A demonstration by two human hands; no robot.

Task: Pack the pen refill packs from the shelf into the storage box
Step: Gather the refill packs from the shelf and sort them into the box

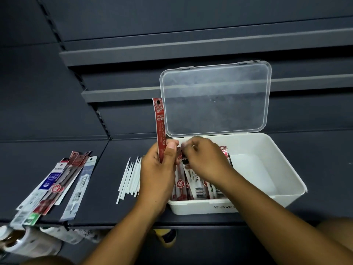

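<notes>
A white storage box stands on the dark shelf, its clear lid propped open behind it. Several refill packs lie side by side in the box's left half. My left hand holds one red refill pack upright at the box's left edge. Over the packed ones, my right hand has its fingers pinched on the top end of a pack inside the box. More refill packs lie fanned out on the shelf at the left.
A bunch of thin white refill tubes lies on the shelf between the loose packs and the box. Dark empty shelves rise behind. Below the shelf edge are white packaged goods and a yellow-black item.
</notes>
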